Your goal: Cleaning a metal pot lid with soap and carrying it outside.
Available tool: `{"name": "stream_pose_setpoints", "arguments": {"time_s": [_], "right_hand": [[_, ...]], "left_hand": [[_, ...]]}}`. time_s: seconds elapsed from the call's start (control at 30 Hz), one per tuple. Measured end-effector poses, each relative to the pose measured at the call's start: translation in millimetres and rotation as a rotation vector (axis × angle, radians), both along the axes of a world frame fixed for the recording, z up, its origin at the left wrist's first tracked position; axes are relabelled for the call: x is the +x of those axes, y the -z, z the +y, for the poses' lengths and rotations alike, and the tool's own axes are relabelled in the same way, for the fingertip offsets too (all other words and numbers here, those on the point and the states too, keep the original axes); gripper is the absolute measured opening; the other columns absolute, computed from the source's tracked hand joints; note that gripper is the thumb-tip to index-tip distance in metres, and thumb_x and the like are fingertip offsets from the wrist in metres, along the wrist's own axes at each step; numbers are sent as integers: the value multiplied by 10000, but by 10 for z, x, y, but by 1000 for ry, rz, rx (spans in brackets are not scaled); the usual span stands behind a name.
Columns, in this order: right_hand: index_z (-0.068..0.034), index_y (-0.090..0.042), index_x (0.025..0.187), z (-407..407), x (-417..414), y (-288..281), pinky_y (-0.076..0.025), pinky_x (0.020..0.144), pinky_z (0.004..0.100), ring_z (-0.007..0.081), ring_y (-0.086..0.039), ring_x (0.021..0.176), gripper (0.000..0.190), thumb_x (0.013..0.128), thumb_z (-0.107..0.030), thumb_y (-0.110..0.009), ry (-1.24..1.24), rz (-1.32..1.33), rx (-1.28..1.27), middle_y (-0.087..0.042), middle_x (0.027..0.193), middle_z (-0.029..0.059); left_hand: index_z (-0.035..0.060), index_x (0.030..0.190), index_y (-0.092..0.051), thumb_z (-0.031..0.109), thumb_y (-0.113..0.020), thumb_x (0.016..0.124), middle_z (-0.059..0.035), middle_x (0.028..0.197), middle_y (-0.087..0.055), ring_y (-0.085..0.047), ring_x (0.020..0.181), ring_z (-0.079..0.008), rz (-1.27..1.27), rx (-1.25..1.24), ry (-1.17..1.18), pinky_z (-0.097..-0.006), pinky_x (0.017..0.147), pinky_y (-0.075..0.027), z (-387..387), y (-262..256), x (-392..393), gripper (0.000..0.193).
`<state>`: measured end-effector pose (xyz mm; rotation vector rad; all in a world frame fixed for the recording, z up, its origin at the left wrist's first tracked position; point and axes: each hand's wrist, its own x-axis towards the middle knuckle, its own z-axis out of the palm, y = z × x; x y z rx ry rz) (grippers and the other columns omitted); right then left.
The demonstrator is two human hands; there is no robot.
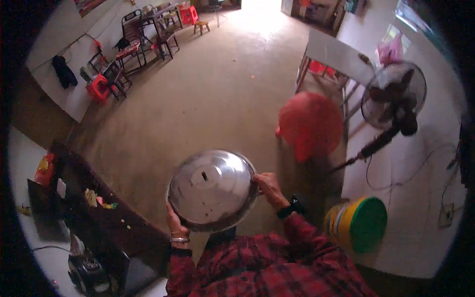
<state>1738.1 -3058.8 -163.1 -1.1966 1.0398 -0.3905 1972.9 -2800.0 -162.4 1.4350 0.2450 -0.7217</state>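
Observation:
A round, domed stainless-steel lid (219, 189) with a small dark handle on top is held in front of my body. My left hand (176, 222) supports its near left edge, thumb along the rim and the other fingers hidden underneath. At the right edge, my right hand (269, 187) grips the rim, its fingers curled around it. A pot or basin may sit beneath the lid, but I cannot tell.
A red round-topped stool (311, 124) and a standing fan (395, 94) are to the right, near a table (334, 52). A yellow bucket with a green lid (369, 224) stands lower right. A dark cabinet (111, 215) runs along my left. Chairs (130, 48) line the far-left wall.

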Motion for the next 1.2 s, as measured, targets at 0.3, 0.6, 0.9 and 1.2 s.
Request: {"name": "stream_pose_setpoints", "arguments": {"time_s": [0.3,0.6,0.9,1.2], "right_hand": [[5,-615,839,-876,1238,-273,-528,660,362,165,-611,775,437,962,-396,-492,-90,116,-312,-637,822,68],[-8,-525,885,-2301,2465,47,-502,613,372,253,-633,734,299,991,-280,-459,346,-62,-183,-644,830,113],[54,-580,888,-3634,3170,-278,-511,461,299,203,-668,587,335,927,-278,-558,83,-166,291,-658,736,132],[6,-638,698,-5306,3973,377,-474,425,274,172,-625,527,311,833,-274,-627,193,17,137,-625,627,84]], "left_hand": [[-16,1243,-587,473,-374,1017,-124,1204,-634,-615,1062,-278,168,-234,69,-398,953,-484,-1395,0,1612,579],[122,1300,-538,532,-409,994,-95,1286,-591,-574,1146,-268,624,-418,-106,-481,986,-479,-3603,95,1613,527],[136,1401,-450,658,-384,935,-73,1426,-480,-468,1278,-303,550,-349,-356,-512,1060,-406,-4918,224,2478,703],[97,1463,-358,671,-432,927,-63,1486,-391,-406,1311,-281,64,-208,-247,-481,1092,-342,-6064,-188,3292,789]]}}
